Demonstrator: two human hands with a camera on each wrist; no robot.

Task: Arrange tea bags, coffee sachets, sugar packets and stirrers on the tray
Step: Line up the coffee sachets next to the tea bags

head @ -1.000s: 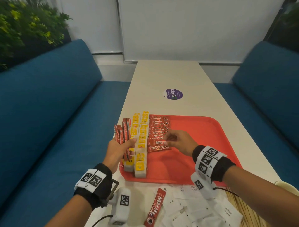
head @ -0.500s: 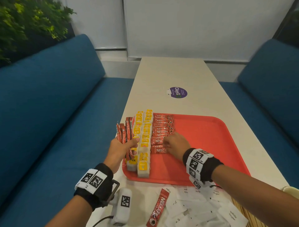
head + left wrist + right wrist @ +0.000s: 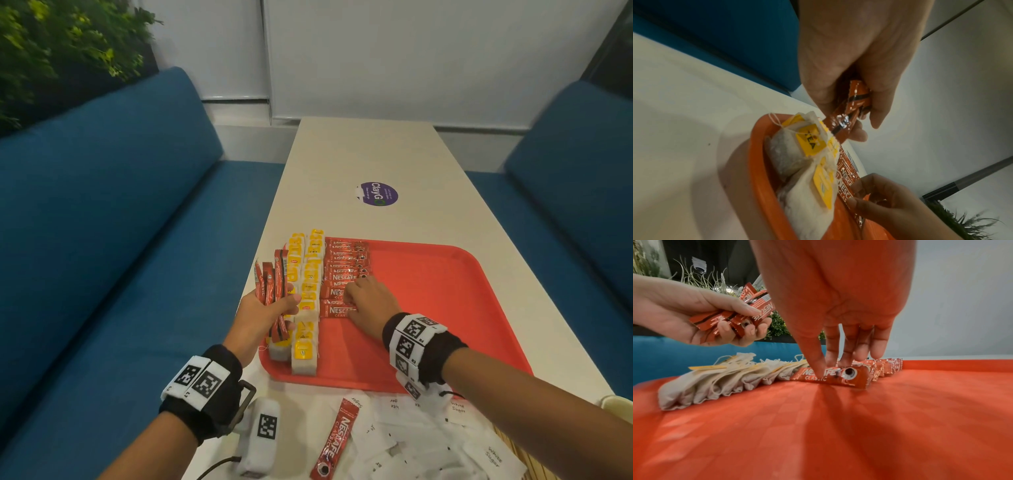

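A red tray (image 3: 445, 308) (image 3: 838, 426) lies on the white table. Along its left side run two columns of tea bags (image 3: 305, 308) (image 3: 715, 381) (image 3: 797, 154) with yellow tags. Beside them is a row of red coffee sachets (image 3: 346, 263). My right hand (image 3: 363, 298) (image 3: 830, 363) pinches the nearest sachet (image 3: 334, 311) (image 3: 855, 378) of that row, thumb on its face and fingertips at its far edge, flat on the tray. My left hand (image 3: 274, 305) (image 3: 859, 113) grips a bundle of sachets (image 3: 270, 277) (image 3: 748, 316) upright over the tray's left rim.
In front of the tray lie a loose coffee sachet (image 3: 334, 442) and a heap of white sugar packets (image 3: 428, 442), with wooden sticks (image 3: 510, 442) partly under my right arm. A cup rim (image 3: 616, 404) shows at the right edge. Blue sofas flank the table.
My right hand has come down and toward me, setting a sachet at the near end of the row. My left hand has stayed with its bundle.
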